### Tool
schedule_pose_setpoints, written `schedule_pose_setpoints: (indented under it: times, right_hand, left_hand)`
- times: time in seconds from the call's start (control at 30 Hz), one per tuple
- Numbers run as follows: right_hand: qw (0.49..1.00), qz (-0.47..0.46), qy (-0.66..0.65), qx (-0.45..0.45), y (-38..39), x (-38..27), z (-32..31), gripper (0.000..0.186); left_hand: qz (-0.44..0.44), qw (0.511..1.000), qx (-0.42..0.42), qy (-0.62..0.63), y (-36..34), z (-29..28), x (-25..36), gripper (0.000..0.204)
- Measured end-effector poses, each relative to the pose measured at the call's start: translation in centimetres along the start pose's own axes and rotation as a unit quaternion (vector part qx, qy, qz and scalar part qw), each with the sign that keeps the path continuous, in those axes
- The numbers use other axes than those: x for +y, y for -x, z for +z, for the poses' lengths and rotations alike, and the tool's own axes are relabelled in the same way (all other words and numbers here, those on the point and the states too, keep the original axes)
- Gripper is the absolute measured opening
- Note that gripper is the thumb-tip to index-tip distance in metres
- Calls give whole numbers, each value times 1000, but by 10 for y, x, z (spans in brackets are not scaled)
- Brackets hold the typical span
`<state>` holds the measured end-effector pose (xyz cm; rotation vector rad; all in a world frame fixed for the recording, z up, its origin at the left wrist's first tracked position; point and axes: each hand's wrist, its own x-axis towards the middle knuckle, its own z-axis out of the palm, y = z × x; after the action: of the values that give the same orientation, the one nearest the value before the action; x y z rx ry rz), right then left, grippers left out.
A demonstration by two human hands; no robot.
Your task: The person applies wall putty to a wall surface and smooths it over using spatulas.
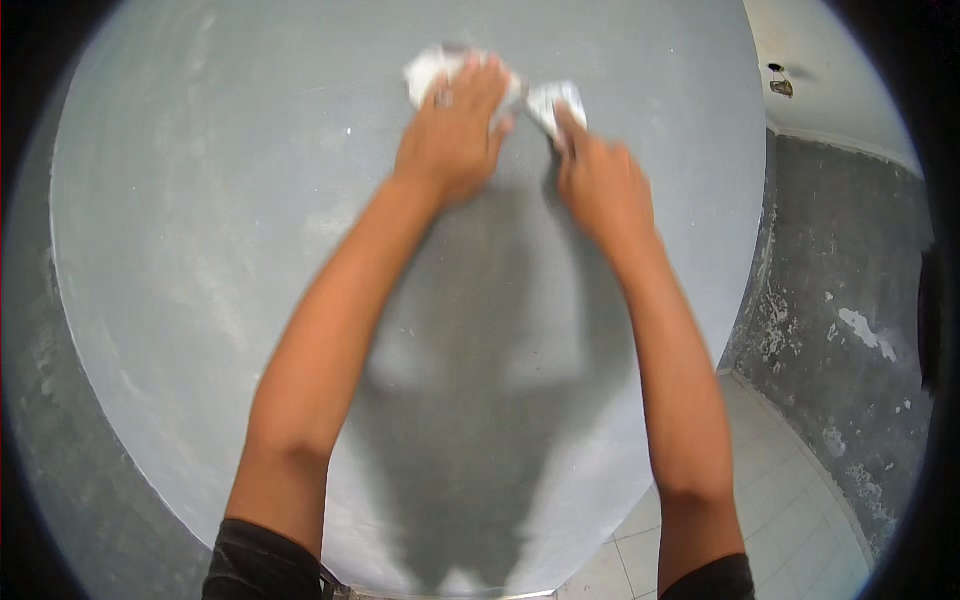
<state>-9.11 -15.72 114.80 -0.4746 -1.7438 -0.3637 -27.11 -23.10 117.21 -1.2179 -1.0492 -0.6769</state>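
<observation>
Both my arms reach up to a grey wall panel (450, 290). My left hand (455, 135) presses a white, cloth-like piece (428, 72) against the panel, its fingers laid over the piece and blurred by motion. Close by on the right, my right hand (605, 185) is closed on a putty knife (556, 103). The pale, wedge-shaped blade points up and left against the surface, with my index finger stretched along it. My fingers hide the handle. A small gap separates the blade from the white piece.
Light specks and faint streaks mark the panel, and my shadow falls on its middle. To the right stands a dark grey wall (840, 260) with peeling patches. A fitting (781, 83) hangs from the pale upper surface. Light tiles (770, 480) cover the floor.
</observation>
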Motion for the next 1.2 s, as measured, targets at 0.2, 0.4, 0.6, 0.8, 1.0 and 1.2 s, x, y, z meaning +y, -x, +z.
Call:
schedule_pose_setpoints:
  times: [0.2, 0.4, 0.6, 0.8, 1.0, 1.2]
  right_hand:
    - [999, -7, 4, 49, -67, 15, 1, 37]
    - [998, 46, 18, -37, 87, 46, 9, 41]
    - [998, 9, 4, 59, 16, 52, -10, 37]
    - [998, 51, 2, 48, 27, 72, -13, 36]
    - [998, 34, 16, -44, 100, 87, -7, 40]
    - [998, -24, 38, 42, -64, 68, -27, 38]
  left_hand:
    - [-27, 999, 11, -14, -50, 15, 1, 53]
    - [20, 997, -59, 54, 57, 5, 66, 54]
    - [23, 999, 17, -23, -95, 26, 2, 55]
    - [14, 998, 65, -22, -33, 50, 62, 57]
    - [5, 995, -85, 50, 61, 22, 105, 62]
    - [35, 994, 96, -38, -94, 53, 16, 53]
